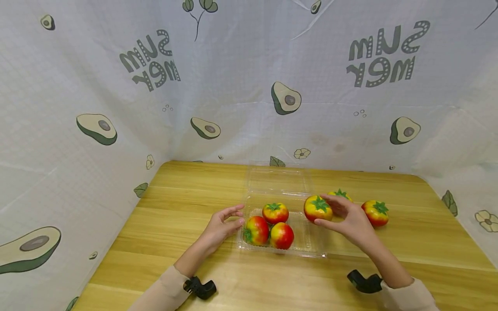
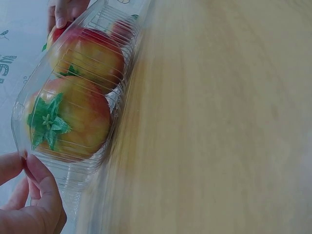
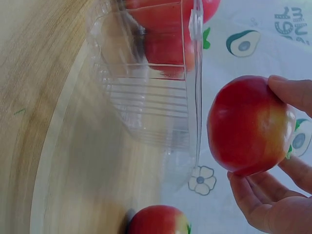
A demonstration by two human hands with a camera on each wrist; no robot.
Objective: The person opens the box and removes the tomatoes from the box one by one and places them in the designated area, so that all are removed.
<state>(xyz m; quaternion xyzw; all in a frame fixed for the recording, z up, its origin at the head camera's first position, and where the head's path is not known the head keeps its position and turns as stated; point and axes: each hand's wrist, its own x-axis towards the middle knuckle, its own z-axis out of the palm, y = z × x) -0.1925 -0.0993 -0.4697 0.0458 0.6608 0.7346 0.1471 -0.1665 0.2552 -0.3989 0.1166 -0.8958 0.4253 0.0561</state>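
A clear plastic clamshell box [image 1: 307, 248] lies open on the wooden table, lid tipped back. Three red-yellow tomatoes [image 1: 275, 212] with green tops sit in its left part. My right hand [image 1: 348, 216] grips a fourth tomato [image 1: 317, 208] just above the box's right rim; the right wrist view shows that tomato [image 3: 248, 124] held clear of the box wall [image 3: 156, 102]. My left hand [image 1: 225, 224] touches the box's left edge with relaxed fingers, and its fingers [image 2: 41, 187] lie against the plastic corner [image 2: 22, 112].
Two more tomatoes [image 1: 375, 212] lie on the table right of the box, one mostly hidden behind my right hand. An avocado-print cloth [image 1: 249, 86] walls the table on three sides. Bare wood stretches toward me.
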